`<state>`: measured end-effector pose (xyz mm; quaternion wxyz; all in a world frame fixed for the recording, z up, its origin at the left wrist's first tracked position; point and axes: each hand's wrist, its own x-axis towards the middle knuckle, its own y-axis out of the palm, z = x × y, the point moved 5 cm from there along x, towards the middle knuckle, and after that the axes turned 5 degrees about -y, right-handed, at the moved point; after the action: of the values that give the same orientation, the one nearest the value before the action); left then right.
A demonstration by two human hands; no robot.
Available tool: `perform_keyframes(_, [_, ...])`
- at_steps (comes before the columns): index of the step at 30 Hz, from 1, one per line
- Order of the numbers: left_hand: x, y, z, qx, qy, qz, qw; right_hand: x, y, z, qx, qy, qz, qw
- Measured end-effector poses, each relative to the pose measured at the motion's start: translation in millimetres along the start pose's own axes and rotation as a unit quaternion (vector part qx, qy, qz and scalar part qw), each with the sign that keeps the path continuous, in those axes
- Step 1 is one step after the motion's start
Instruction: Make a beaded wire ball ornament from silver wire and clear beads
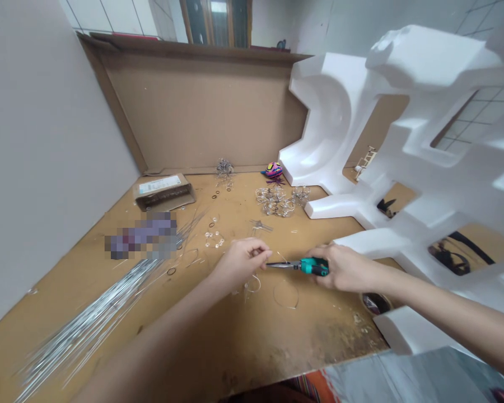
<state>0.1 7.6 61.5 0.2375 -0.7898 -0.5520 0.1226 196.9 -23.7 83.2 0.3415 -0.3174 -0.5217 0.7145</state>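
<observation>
My left hand [244,258] is closed in a pinch on a thin silver wire [252,284] that curls below the fingers. My right hand [343,267] grips green-handled pliers [302,266], whose tip points left and meets the wire at my left fingertips. Both hands hover just above the brown cardboard work surface [218,330]. A loose wire loop [286,295] lies on the board below the pliers.
A bundle of straight silver wires [88,324] lies at the left. Small rings and beads [213,238], finished wire ornaments [277,201], a colourful toy [274,169] and a small box [163,191] sit farther back. White foam packing [403,168] crowds the right side.
</observation>
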Motion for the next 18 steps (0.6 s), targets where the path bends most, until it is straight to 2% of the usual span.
perform_keyframes(4, [5,-1.1,15,-0.079,-0.103,0.015,0.991,2,8,-2,-0.016,-0.019,-0.07,0.997])
perform_keyframes(7, [4,-4.8,22,-0.12,-0.14,0.019,0.983,1,20,-8,-0.076,-0.019,-0.102,0.992])
perform_keyframes(14, [-7,-5.3,33,-0.145,-0.127,0.062,0.979,4,58,-15,-0.176,0.002,-0.141,0.974])
perform_keyframes(16, [-8,-12.7,32,-0.092,-0.096,0.043,0.99,8,63,-11,-0.179,-0.011,-0.15,0.972])
perform_keyframes(18, [-5,-23.5,26,0.002,-0.034,0.013,0.999,16,60,-6,-0.156,-0.023,-0.151,0.976])
